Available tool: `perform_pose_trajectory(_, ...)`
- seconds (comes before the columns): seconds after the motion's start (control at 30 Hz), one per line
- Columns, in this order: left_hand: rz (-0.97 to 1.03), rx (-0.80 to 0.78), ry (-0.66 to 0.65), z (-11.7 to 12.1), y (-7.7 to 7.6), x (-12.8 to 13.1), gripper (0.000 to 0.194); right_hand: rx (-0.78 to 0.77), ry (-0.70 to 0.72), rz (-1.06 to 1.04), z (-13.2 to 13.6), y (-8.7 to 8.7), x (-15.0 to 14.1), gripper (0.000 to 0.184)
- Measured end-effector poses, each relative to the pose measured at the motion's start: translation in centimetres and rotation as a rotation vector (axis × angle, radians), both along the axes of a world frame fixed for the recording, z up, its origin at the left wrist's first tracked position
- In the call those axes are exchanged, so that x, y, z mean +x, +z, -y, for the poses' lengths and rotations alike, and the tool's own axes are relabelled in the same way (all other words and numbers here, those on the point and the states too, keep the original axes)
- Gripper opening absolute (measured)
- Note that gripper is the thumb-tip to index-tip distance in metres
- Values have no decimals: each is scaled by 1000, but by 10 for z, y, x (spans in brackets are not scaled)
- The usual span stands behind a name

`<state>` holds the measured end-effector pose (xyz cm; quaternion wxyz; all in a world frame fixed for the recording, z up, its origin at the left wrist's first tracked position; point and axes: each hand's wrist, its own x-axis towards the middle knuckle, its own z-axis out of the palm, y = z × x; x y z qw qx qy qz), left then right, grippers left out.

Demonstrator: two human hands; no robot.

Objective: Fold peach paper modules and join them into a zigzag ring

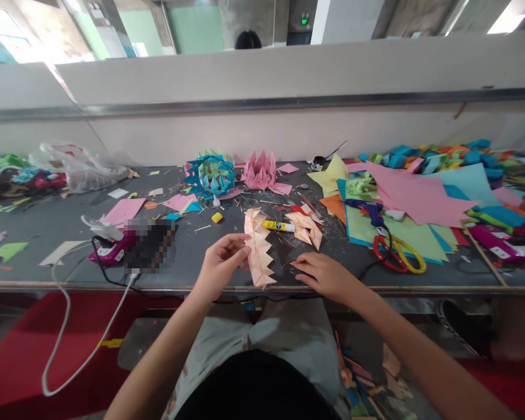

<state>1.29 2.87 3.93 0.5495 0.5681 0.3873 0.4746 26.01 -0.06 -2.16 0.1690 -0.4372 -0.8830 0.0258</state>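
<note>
A peach folded-paper strip [259, 256] with a zigzag right edge stands between my hands near the table's front edge. My left hand [225, 259] pinches its left side between thumb and fingers. To the right of the strip, my right hand [321, 273] is low over the table with its fingertips drawn together. Thin slivers show at those fingertips, but what they hold is too small to name. Behind the strip lies a yellow glue stick [279, 226], beside more peach folded paper pieces [306, 229].
A blue paper ring [210, 175] and a pink spiky paper piece [261, 171] stand at the back. On the right are a glue gun [370, 210], scissors [405, 256] and coloured paper sheets [420, 189]. A purple power strip [114, 248] with cables is on the left.
</note>
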Motion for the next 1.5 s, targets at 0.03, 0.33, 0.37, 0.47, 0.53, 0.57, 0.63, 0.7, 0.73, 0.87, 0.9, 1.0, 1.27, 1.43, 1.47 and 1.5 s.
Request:
perform_pose_trajectory(0.03,-1,0,-2,0,0,-1,24,10,9,14,2,0,3,33)
perform_pose_trajectory(0.33,-15,-3,12,3,1,-6,24,135,60,-89,31,-23,43,27)
perform_pose_trajectory(0.37,-18,-3,9,3,1,-6,24,135,57,-115,33,-24,46,26)
perform_pose_trajectory(0.47,-27,1,-13,4,0,-4,24,66,37,-178,36,-18,52,25)
perform_pose_trajectory(0.53,-26,-1,-28,4,-1,-2,23,-4,-19,-241,32,-7,50,26)
perform_pose_trajectory(0.57,-21,-3,-32,4,-2,-1,23,-41,-58,-284,28,0,47,26)
perform_pose_trajectory(0.63,-13,-7,-35,3,-3,1,24,-150,-121,-371,14,13,34,23)
perform_pose_trajectory(0.7,-13,-9,-28,2,-4,2,23,-290,-139,-452,-6,25,15,18)
perform_pose_trajectory(0.73,-16,-9,-20,2,-4,3,23,-357,-150,-504,-18,29,5,17)
perform_pose_trajectory(0.87,-26,0,19,1,-2,2,23,-471,-182,-511,-65,36,-32,10)
perform_pose_trajectory(0.9,-26,3,27,0,-2,1,24,-462,-195,-494,-74,37,-39,9)
perform_pose_trajectory(1.0,-23,12,44,0,1,0,24,-438,-223,-455,-87,39,-52,8)
perform_pose_trajectory(1.27,-30,16,44,-2,0,2,22,-454,-229,-386,-88,38,-57,9)
perform_pose_trajectory(1.43,-23,11,36,-1,0,3,21,-475,-251,-362,-89,38,-62,9)
perform_pose_trajectory(1.47,-22,12,38,-1,0,3,21,-483,-256,-352,-89,38,-63,9)
perform_pose_trajectory(1.5,-21,14,41,-1,1,3,22,-489,-256,-344,-88,38,-64,9)
